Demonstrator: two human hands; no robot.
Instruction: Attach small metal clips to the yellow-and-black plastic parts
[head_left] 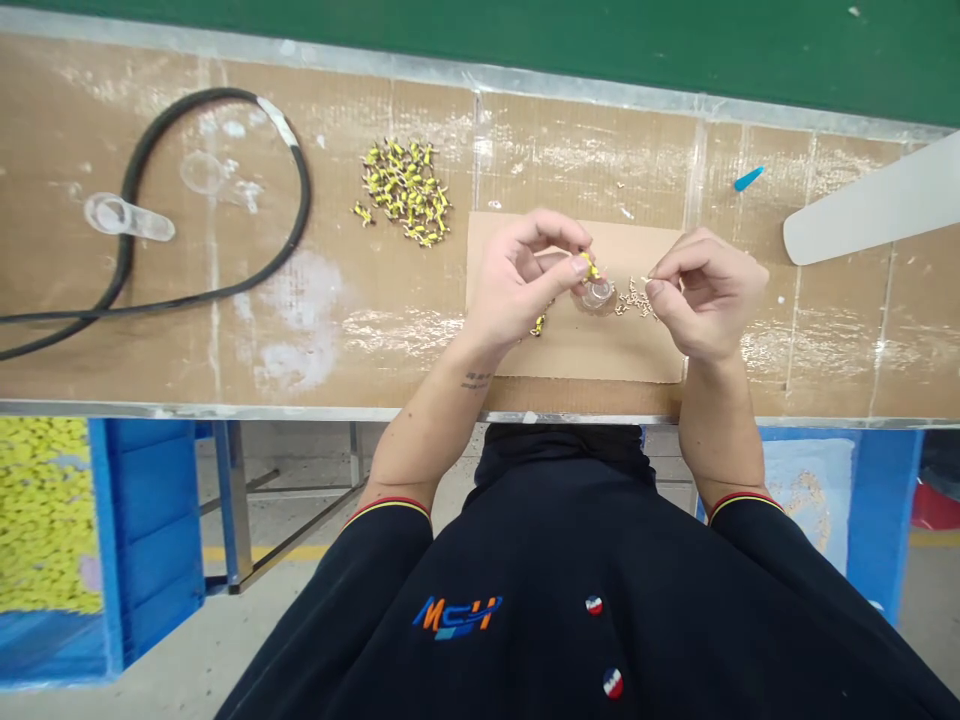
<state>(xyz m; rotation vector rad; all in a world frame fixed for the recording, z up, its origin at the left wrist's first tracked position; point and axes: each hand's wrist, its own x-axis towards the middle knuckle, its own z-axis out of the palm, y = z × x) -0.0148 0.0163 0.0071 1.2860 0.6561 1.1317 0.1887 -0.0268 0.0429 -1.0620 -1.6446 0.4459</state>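
Note:
My left hand (527,277) pinches a small yellow-and-black plastic figure (590,264) between thumb and fingertips, above a small clear cup (596,294). To the right, my right hand (705,285) has thumb and forefinger pressed together around a tiny pale piece (645,280), mostly hidden by the fingertips. Similar thin, pale pieces (632,300) lie scattered between the cup and my right hand. Another small yellow-and-black piece (538,325) rests on the cardboard sheet (585,350), close to my left wrist.
Farther left sits a pile of yellow-and-black figures (409,190). A black hose (304,200) loops beside a clear plastic tube (142,220). On the right are a blue pointed item (748,179) and a white tapered object (870,205). Blue crates (150,530) stand below the table.

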